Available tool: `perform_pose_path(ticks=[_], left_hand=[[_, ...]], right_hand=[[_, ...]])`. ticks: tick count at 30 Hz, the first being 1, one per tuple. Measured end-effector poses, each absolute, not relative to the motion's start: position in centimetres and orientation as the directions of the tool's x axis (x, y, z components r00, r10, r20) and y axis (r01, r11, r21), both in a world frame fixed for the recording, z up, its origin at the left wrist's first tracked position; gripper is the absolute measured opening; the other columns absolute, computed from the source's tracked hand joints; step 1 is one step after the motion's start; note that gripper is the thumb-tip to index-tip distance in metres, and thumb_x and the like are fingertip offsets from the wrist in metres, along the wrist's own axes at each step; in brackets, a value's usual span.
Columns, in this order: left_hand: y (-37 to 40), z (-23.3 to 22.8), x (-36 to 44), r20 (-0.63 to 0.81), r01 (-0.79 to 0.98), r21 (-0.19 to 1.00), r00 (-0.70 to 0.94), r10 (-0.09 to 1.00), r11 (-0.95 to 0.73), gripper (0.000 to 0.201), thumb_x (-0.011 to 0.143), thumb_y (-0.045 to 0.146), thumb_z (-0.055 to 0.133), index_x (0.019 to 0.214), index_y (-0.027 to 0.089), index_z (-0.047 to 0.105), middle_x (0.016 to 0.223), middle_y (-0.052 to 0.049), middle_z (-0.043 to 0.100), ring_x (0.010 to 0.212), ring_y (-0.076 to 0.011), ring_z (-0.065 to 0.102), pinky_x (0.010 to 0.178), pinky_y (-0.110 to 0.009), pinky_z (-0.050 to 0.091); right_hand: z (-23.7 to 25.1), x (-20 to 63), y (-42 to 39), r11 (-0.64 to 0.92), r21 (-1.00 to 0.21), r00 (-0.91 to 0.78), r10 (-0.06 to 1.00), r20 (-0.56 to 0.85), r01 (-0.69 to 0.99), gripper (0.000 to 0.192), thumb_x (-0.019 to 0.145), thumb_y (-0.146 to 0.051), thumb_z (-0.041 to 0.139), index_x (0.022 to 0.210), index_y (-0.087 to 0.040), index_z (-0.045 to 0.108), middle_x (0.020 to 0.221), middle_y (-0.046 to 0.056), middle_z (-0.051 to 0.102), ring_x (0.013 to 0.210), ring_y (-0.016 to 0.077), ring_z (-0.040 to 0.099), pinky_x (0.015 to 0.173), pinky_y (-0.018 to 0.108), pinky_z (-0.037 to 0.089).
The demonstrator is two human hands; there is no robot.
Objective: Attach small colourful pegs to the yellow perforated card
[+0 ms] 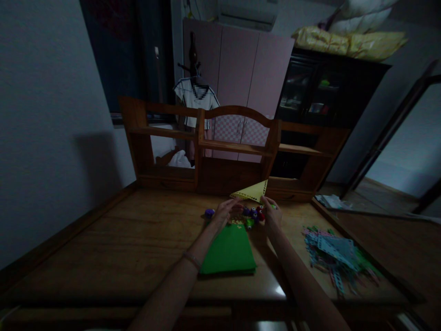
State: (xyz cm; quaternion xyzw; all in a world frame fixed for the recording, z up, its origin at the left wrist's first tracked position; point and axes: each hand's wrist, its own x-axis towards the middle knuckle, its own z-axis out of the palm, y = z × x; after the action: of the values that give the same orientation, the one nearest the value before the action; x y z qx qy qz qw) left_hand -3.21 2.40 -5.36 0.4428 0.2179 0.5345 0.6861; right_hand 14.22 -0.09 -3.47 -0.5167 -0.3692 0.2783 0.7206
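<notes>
A yellow triangular sheet (254, 190), with a row of cut-out holes along its edges, is raised above the table between my hands. My right hand (272, 215) pinches its lower right corner between thumb and fingers. At the sheet's lower left edge, the fingers of my left hand (225, 212) are closed on it, partly hiding one another. Below my hands lies a stack of green sheets (230, 252). Small yellowish bits (237, 222) are scattered at its far edge. Just beyond are several small purple, red and green round-topped objects (254, 213), partly covered by my hands.
A pile of blue, green and pink cut pieces (336, 255) lies at the right of the wooden table (138, 239). A purple object (209, 213) sits left of my left hand. Along the back edge stands a wooden shelf unit (237, 149). A wall borders the left side.
</notes>
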Motion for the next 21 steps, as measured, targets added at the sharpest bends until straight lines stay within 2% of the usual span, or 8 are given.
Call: perform_pose_path(ticks=[8, 14, 16, 19, 21], left_hand=[[1.9, -5.1, -3.1, 0.136, -0.567, 0.811, 0.423, 0.896, 0.145, 0.036, 0.069, 0.044, 0.068, 0.079, 0.011, 0.061, 0.075, -0.009, 0.066, 0.063, -0.0144, 0.063, 0.062, -0.025, 0.050], [2.8, -6.2, -2.9, 0.147, -0.558, 0.827, 0.332, 0.932, 0.068, 0.034, 0.068, 0.045, 0.068, 0.064, 0.013, 0.056, 0.051, 0.004, 0.050, 0.038, -0.0039, 0.042, 0.040, -0.017, 0.033], [3.0, -6.3, -2.9, 0.142, -0.573, 0.819, 0.258, 0.956, 0.034, 0.030, 0.064, 0.039, 0.073, 0.067, 0.012, 0.059, 0.055, 0.003, 0.053, 0.042, -0.0043, 0.045, 0.042, -0.017, 0.034], [3.0, -5.8, -3.2, 0.116, -0.619, 0.785, 0.202, 0.973, 0.035, 0.032, 0.057, 0.029, 0.078, 0.079, 0.010, 0.065, 0.073, -0.004, 0.064, 0.065, -0.0111, 0.059, 0.055, -0.019, 0.043], [2.8, -5.4, -3.3, 0.081, -0.650, 0.757, 0.194, 0.978, 0.066, 0.035, 0.053, 0.022, 0.080, 0.083, 0.009, 0.066, 0.083, -0.008, 0.067, 0.077, -0.0155, 0.061, 0.065, -0.023, 0.046]], right_hand=[[-3.2, 13.3, -0.4, 0.346, -0.936, 0.464, 0.821, 0.331, 0.055, 0.046, 0.059, -0.053, 0.069, 0.085, -0.015, 0.068, 0.063, 0.001, 0.062, 0.049, 0.0110, 0.049, 0.046, 0.023, 0.035], [-2.8, 12.5, -0.9, 0.397, -0.906, 0.378, 0.824, 0.421, 0.145, 0.037, 0.063, -0.049, 0.068, 0.082, -0.017, 0.069, 0.081, 0.004, 0.068, 0.069, 0.0162, 0.059, 0.060, 0.025, 0.043], [-3.0, 12.5, -0.8, 0.417, -0.895, 0.357, 0.821, 0.446, 0.159, 0.036, 0.065, -0.048, 0.067, 0.084, -0.018, 0.069, 0.086, 0.006, 0.068, 0.077, 0.0184, 0.060, 0.066, 0.027, 0.044], [-3.3, 12.7, -0.4, 0.416, -0.892, 0.356, 0.818, 0.451, 0.175, 0.036, 0.065, -0.049, 0.067, 0.084, -0.018, 0.069, 0.088, 0.007, 0.069, 0.080, 0.0205, 0.061, 0.069, 0.029, 0.045], [-3.5, 12.9, -0.1, 0.401, -0.895, 0.357, 0.821, 0.446, 0.197, 0.036, 0.065, -0.049, 0.066, 0.083, -0.018, 0.069, 0.085, 0.006, 0.069, 0.079, 0.0206, 0.061, 0.068, 0.029, 0.045]])
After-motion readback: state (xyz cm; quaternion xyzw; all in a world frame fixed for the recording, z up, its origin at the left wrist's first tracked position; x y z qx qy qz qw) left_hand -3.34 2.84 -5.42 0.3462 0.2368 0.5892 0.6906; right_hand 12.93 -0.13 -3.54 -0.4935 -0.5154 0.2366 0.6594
